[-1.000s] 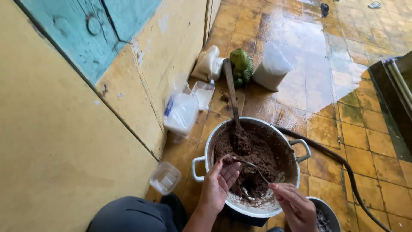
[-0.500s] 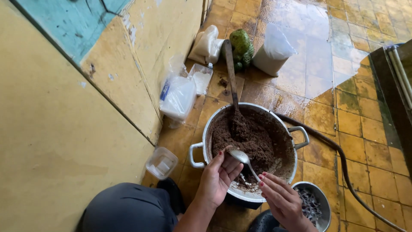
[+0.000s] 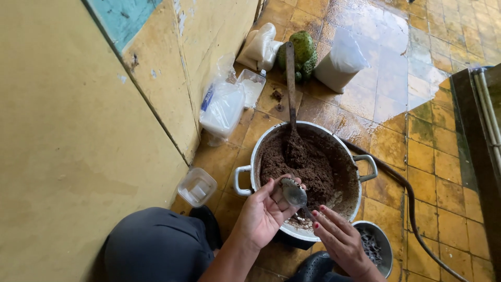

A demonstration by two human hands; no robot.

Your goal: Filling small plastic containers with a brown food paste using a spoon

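Compared with half a second earlier, the spoon (image 3: 294, 192) had lifted clear of the mix and lay against the cupped, half-closed left hand (image 3: 263, 214), suggesting a portion was being shaped. The right hand (image 3: 339, 235) pinched its handle. The metal pot (image 3: 308, 172) held brown mixture and a wooden paddle (image 3: 290, 94); the small bowl (image 3: 373, 245) held dark contents.

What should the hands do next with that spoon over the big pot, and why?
Probably dip the spoon back into the brown mixture. The right hand holds its handle, and its bowl rests against the left hand, over the near rim of the pot. The spoon bowl looks almost empty, while plenty of mixture lies just beyond it.
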